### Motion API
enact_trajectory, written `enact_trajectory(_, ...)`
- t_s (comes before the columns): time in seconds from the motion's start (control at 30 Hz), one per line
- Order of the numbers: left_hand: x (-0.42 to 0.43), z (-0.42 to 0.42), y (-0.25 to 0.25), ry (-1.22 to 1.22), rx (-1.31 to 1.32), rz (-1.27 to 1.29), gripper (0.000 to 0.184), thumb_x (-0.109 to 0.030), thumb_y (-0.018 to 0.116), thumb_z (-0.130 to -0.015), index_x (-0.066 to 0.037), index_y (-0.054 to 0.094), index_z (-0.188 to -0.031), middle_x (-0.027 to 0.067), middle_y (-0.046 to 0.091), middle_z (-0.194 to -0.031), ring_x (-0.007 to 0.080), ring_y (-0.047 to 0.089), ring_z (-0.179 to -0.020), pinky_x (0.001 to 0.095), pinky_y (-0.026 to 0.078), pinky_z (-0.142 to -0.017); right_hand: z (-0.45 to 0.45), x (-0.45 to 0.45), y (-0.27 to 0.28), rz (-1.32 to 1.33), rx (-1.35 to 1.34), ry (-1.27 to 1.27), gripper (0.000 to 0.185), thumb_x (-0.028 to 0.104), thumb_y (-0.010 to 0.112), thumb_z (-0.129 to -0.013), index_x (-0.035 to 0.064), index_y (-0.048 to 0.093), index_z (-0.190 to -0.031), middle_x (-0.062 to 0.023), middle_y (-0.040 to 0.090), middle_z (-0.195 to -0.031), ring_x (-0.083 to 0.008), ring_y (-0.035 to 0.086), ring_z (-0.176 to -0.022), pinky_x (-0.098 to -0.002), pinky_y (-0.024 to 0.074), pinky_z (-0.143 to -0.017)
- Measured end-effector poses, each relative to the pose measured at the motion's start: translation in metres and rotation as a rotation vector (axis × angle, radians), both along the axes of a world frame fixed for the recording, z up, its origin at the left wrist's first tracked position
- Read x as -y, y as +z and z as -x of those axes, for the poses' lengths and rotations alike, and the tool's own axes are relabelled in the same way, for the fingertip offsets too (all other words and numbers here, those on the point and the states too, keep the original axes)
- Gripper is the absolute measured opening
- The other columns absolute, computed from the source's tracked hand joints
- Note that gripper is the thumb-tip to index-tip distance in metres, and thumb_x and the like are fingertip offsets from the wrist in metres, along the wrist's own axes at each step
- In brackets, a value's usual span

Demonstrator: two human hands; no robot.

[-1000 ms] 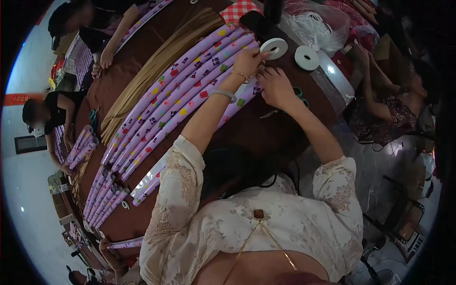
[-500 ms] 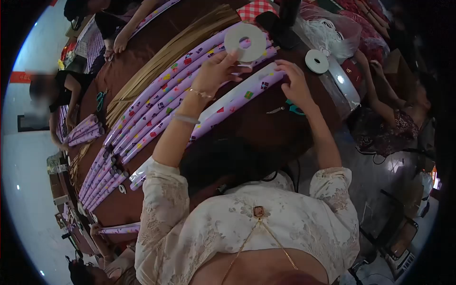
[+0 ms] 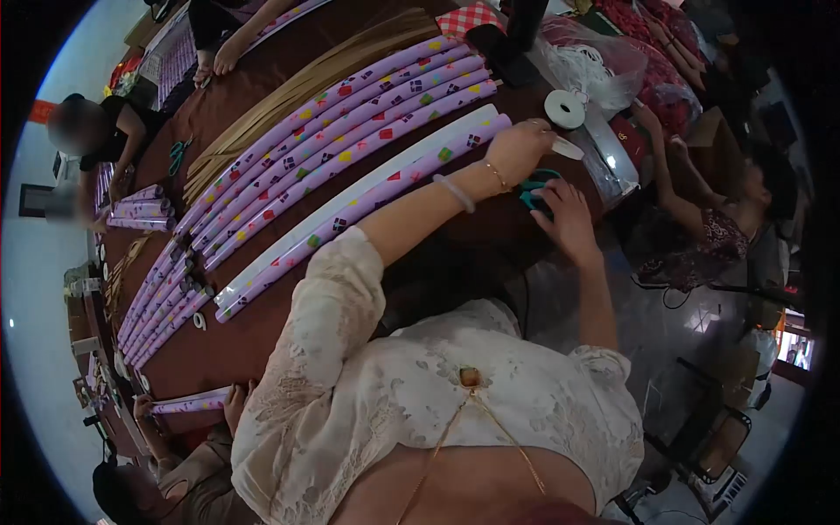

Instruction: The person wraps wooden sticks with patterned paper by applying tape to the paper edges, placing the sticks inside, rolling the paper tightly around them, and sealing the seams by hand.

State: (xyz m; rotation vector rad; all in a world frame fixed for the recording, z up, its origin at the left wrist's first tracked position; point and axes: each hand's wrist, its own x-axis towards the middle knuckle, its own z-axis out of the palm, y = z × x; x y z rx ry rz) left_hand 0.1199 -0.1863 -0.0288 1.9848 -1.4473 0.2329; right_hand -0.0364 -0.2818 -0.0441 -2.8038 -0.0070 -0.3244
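While right hand [image 3: 570, 214] reaches right of frame centre, fingers half spread at teal scissors [image 3: 534, 186], whether gripping them impossible to tell. Just above, left hand [image 3: 522, 147], fingers closed on white roll [image 3: 569, 148], seen nearly edge-on. Purple printed roll [image 3: 389, 192] slants through centre on tabletop [image 3: 236, 350]. Beyond it, row of purple tubes [image 3: 344, 133], then brown strips [image 3: 289, 96], upper left; co-worker's hand [image 3: 229, 57] farther up.
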Motion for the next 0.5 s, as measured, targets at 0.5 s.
enact_trajectory(0.5,-0.148,0.07,0.048,0.072,-0.209,-0.196,0.025,-0.017,0.06,-0.077,-0.005,0.061,-0.099,0.0103,0.061,-0.094,0.0259,0.057,-0.089,0.0355,0.047,-0.077,0.011,0.008,-0.014,-0.304,0.115,-0.02,0.03,0.02,0.067,-0.07,0.0095,0.058,-0.097,-0.006,0.05,-0.109,-0.0274,0.049,-0.102,-0.0428,0.0316,-0.095)
